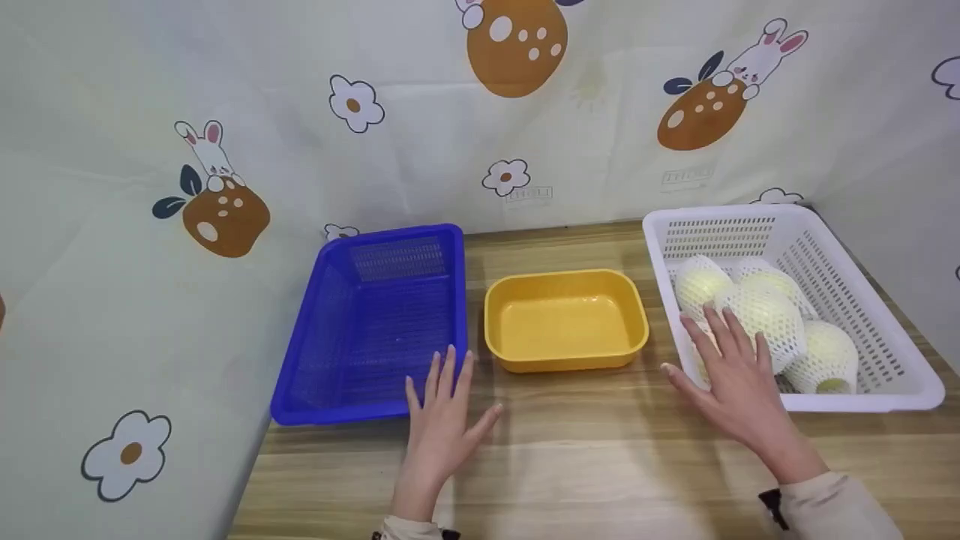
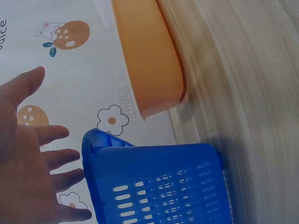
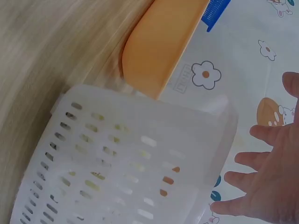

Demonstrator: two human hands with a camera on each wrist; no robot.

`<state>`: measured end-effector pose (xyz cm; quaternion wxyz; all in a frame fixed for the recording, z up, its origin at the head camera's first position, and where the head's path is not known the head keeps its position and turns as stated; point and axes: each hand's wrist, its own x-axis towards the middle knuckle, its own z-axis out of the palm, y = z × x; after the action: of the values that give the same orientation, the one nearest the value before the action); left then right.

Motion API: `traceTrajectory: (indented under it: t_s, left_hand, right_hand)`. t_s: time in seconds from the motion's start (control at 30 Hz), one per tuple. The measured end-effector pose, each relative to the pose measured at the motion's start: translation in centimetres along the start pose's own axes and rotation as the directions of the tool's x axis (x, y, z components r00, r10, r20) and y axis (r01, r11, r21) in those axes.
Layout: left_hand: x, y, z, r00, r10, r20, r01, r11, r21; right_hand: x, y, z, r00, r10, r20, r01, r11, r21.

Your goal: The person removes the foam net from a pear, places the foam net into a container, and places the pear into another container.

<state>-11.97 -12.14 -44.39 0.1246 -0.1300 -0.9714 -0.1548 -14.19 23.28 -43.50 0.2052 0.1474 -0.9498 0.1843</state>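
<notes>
My left hand [image 1: 441, 426] has its fingers spread over the near right corner of a blue plastic basket [image 1: 300, 352], which holds nothing I can see. In the left wrist view that hand [image 2: 37, 163] stays apart from the basket rim. My right hand [image 1: 739, 382], fingers also spread, hovers at the near left side of a white basket [image 1: 892, 315]. Inside it lie several pale yellow round fruits [image 1: 765, 315] in white foam nets; their kind is hidden. Between the baskets stands a yellow plastic tub [image 1: 566, 360]. The right wrist view shows the right hand [image 3: 266, 172] holding nothing.
All three containers stand on a wood-grain table [image 1: 585, 465]. Behind and to the left hangs a pale cloth [image 1: 420, 165] printed with rabbits, orange fruits and flowers. A narrow strip of table separates the tub from each basket.
</notes>
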Motion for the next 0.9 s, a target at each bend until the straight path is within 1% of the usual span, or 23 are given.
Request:
traceTrajectory:
  t_s: [0.23,0.4,0.5,0.6,0.63,0.7,0.8,0.9]
  left_hand:
    - [-0.2,-0.5,0.4,1.0,-0.019,0.004,0.019,1.0,0.0]
    - [-0.4,-0.9,0.8,0.999,-0.04,0.021,0.039,0.999,0.018]
    - [-0.4,-1.0,0.9,0.998,-0.051,0.032,0.05,0.999,0.013]
    - [-0.5,-1.1,1.1,0.998,-0.052,0.03,0.052,0.999,0.017]
    - [-0.5,-1.2,1.2,0.998,-0.049,0.024,0.049,0.999,0.021]
    - [-0.6,-1.2,1.2,0.999,-0.042,0.017,0.042,0.999,0.028]
    - [-0.6,-1.2,1.3,0.999,-0.033,0.009,0.033,0.999,0.035]
    - [-0.6,-1.2,1.3,0.999,-0.035,0.016,0.035,0.999,0.029]
  right_hand:
    - [1.5,2.3,-2.6,0.999,0.035,0.032,-0.035,0.999,-0.028]
    - [2.8,4.5,-4.3,0.993,0.098,0.061,-0.093,0.993,-0.075]
    - [3.4,6.0,-4.8,0.987,0.134,0.088,-0.124,0.986,-0.109]
    - [3.8,7.3,-4.9,0.977,0.161,0.14,-0.143,0.981,-0.133]
    - [3.9,7.7,-4.9,0.973,0.169,0.16,-0.148,0.979,-0.14]
    - [4.0,8.4,-4.8,0.957,0.194,0.215,-0.166,0.976,-0.138]
    - [4.0,9.3,-4.5,0.927,0.229,0.298,-0.194,0.971,-0.143]
    - [4.0,10.3,-4.0,0.892,0.255,0.373,-0.212,0.965,-0.152]
